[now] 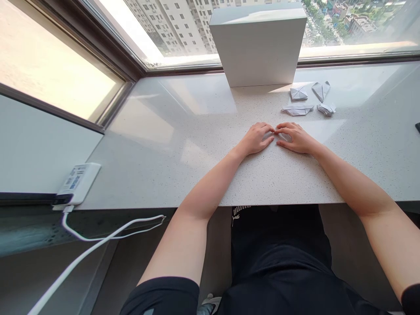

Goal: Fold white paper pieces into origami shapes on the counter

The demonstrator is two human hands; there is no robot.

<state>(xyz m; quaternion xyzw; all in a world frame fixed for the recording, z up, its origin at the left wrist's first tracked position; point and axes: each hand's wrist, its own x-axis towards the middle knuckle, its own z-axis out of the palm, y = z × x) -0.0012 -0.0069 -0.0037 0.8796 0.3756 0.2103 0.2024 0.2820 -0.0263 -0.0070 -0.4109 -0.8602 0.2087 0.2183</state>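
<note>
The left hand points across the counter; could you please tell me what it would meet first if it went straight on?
The left hand would most likely meet the right hand first; their fingertips are very close, though I cannot tell whether they already touch.

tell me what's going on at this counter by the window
A person's left hand and right hand rest on the speckled countertop, fingertips meeting or nearly so, nothing visibly held. Beyond the right hand lie a folded paper square, a paper heart, a long paper boat-like shape and a lumpy paper fold. A white box stands upright farther back.
</note>
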